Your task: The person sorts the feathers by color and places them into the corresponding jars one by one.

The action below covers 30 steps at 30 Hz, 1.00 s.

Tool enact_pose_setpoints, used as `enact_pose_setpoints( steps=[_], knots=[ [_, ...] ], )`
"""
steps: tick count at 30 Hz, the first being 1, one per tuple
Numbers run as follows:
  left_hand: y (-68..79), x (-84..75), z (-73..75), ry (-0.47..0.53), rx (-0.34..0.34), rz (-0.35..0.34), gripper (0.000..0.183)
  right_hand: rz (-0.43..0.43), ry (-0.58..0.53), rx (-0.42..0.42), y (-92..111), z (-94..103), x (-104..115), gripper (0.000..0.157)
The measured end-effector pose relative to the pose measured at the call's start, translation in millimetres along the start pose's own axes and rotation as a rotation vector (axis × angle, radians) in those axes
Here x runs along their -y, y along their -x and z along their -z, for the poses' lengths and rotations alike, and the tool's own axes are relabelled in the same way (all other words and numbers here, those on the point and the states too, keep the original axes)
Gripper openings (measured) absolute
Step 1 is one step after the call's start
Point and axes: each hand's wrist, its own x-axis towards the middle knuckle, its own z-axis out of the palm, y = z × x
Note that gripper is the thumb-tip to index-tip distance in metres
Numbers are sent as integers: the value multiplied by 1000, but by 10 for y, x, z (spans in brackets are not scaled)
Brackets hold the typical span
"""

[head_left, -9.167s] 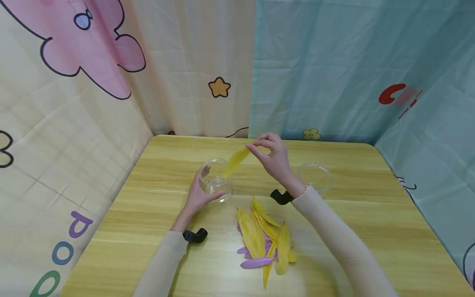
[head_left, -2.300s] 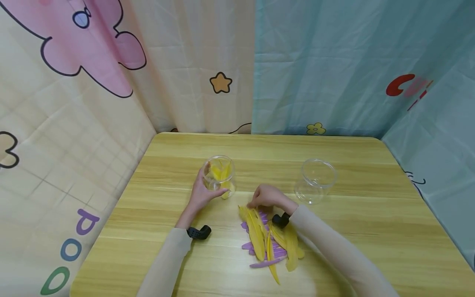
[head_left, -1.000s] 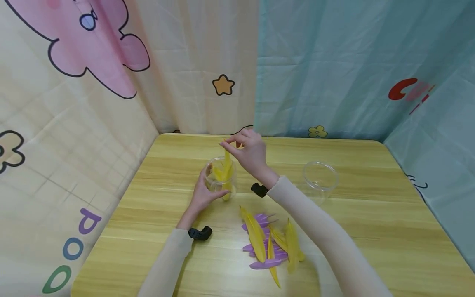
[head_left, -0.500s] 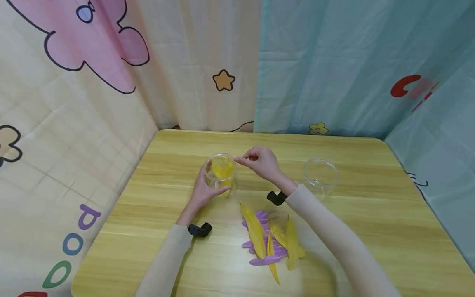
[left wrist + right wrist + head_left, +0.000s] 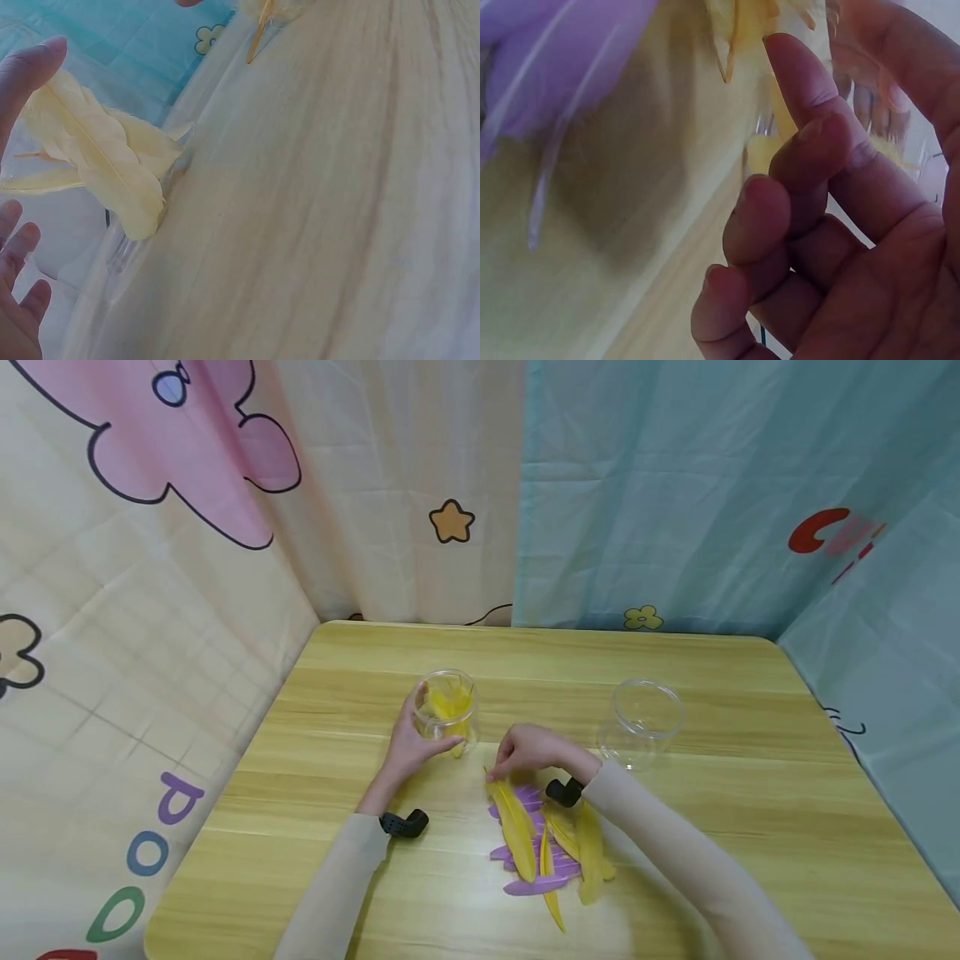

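The yellow feather (image 5: 515, 839) lies slanting at lower centre, quill end toward the upper left, over purple feathers (image 5: 535, 887) on the desk (image 5: 375, 660). My right hand (image 5: 531, 749), the nearer one, is at that quill end; whether its fingertips pinch it I cannot tell. My left hand (image 5: 412, 746) holds a clear cup (image 5: 473, 723) of other yellow feathers (image 5: 452, 702), just left of centre.

Left forearm (image 5: 326, 889) angled forward, left hand (image 5: 408, 747) in a C-grip, thumb opposite fingers. Right forearm (image 5: 682, 856) cuts in leftward; right hand (image 5: 534, 749) points down, fingers part-curled, thumb off index (gap shows in right wrist view).
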Motion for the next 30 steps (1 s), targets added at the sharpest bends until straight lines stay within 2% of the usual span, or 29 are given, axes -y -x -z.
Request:
enact_pose_setpoints(
  steps=[5,17,25,30],
  knots=[
    [5,-20,-2,-10,-2,16,110,9,-24,-13,16,-81,2,18],
    [1,6,-16,-5,-6,9,110,30,-92,-62,16,-207,-23,15],
    [11,3,-24,4,-6,15,110,50,-130,-103,117,-56,-56,14],
    [1,-3,-15,-6,-9,8,111,71,-68,-94,181,31,-78,14]
  ],
)
